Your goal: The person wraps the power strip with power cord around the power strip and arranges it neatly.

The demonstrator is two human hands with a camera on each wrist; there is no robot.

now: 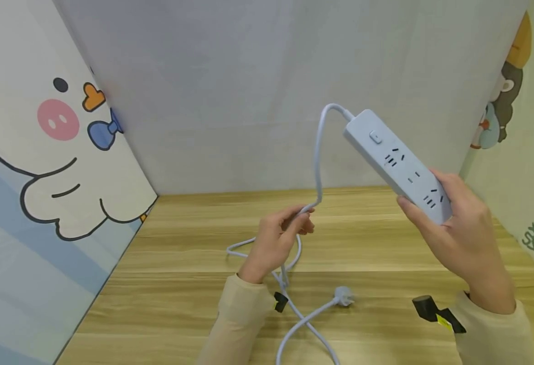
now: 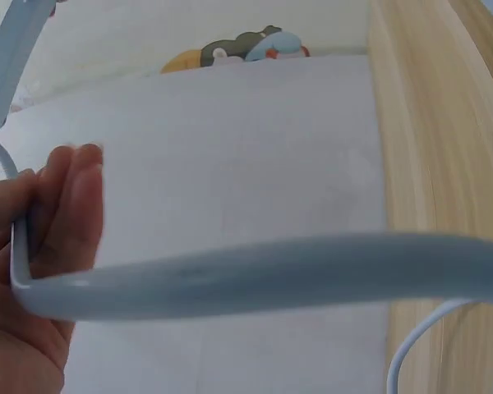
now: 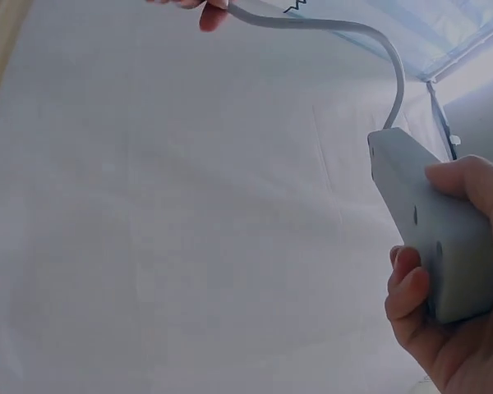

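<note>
A white power strip is held up above the table, tilted, its sockets and switch facing the head camera. My right hand grips its lower end, thumb on one side and fingers on the other; the right wrist view shows the strip's back. From the strip's upper end the white cord bends down to my left hand, which pinches it between thumb and fingers. Below that hand the cord lies in loose loops on the table. Its plug rests on the wood, between the two forearms.
The wood-grain table meets a pale wall at the back. A panel with a cartoon duck stands at the left, and another printed panel at the right. Small black devices are strapped to both wrists.
</note>
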